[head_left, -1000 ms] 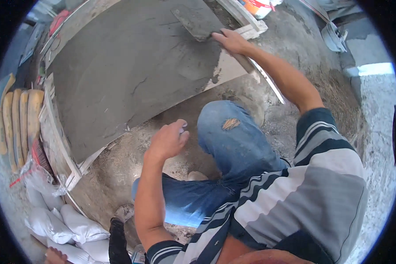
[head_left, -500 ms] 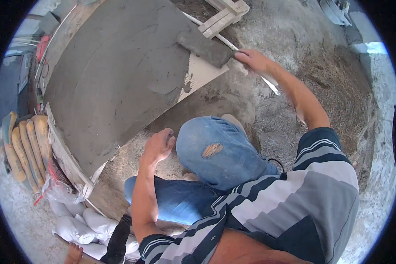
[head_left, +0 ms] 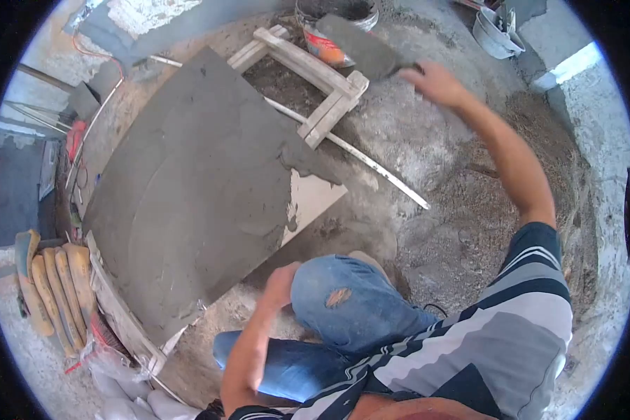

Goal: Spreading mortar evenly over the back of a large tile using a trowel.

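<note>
My right hand (head_left: 437, 82) grips the handle of a trowel (head_left: 364, 49), held out at the far side. Its long grey blade covers part of the rim of a bucket (head_left: 323, 52) with an orange-red side. Against my bent knee (head_left: 343, 290) rests my left hand (head_left: 281, 283); its fingers are too blurred and hidden to read. In front of me lies a large panel coated with smooth wet grey mortar (head_left: 189, 175). At its near right corner a pale, ridged patch (head_left: 313, 199) is uncoated, with a ragged mortar edge beside it.
A wooden frame (head_left: 308, 63) stands beyond the panel, with a white strip (head_left: 378, 168) running out from under it. Several yellowish long-shaped bundles (head_left: 56, 287) and plastic-wrapped white bags (head_left: 126, 402) lie at left. Another bucket (head_left: 497, 35) sits far right.
My right hand has lifted the trowel off the panel's bare corner and carried it away to the bucket. My left hand has moved against the knee. The view has tilted up, showing more beyond.
</note>
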A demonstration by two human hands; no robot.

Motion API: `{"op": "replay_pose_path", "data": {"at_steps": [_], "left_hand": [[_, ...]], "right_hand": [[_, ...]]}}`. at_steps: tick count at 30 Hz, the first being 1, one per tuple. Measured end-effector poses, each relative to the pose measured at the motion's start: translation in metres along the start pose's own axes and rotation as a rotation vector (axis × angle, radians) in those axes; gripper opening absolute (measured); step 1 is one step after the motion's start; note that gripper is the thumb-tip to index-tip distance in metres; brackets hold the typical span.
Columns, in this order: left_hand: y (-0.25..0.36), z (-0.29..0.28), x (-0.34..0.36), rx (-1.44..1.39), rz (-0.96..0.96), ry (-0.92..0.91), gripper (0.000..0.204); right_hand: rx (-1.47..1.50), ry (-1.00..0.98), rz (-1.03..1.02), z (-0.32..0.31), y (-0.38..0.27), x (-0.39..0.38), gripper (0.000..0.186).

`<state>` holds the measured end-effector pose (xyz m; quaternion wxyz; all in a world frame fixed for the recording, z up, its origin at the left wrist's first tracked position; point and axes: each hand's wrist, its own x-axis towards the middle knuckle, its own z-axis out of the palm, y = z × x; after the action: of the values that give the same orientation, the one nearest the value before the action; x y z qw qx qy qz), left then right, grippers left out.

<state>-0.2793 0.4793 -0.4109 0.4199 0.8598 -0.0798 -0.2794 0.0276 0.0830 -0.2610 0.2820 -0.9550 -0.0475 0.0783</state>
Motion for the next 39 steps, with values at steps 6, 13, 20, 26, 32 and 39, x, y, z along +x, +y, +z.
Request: {"op": "replay_pose_path", "data": {"at_steps": [6, 13, 20, 26, 32, 39], "left_hand": [[0.053, 0.028, 0.106, 0.144, 0.070, 0.312, 0.020], [0.053, 0.055, 0.147, 0.398, 0.063, 0.427, 0.022], [0.060, 0.048, 0.152, 0.330, 0.116, 0.506, 0.020], [0.052, 0.040, 0.143, 0.321, 0.141, 0.483, 0.020], [0.054, 0.043, 0.147, 0.346, 0.151, 0.460, 0.020], [0.049, 0.044, 0.143, 0.335, 0.173, 0.491, 0.020]], "right_hand": [[-0.837, 0.254, -0.273, -0.062, -0.011, 0.134, 0.021], [-1.040, 0.152, -0.146, -0.054, 0.025, 0.290, 0.016], [-0.978, 0.354, 0.010, 0.002, -0.008, 0.342, 0.018], [-1.211, -0.125, 0.043, 0.000, -0.087, 0.314, 0.032], [-1.074, -0.160, -0.088, -0.008, -0.069, 0.304, 0.033], [-1.061, 0.025, -0.114, -0.040, 0.000, 0.328, 0.028]]}}
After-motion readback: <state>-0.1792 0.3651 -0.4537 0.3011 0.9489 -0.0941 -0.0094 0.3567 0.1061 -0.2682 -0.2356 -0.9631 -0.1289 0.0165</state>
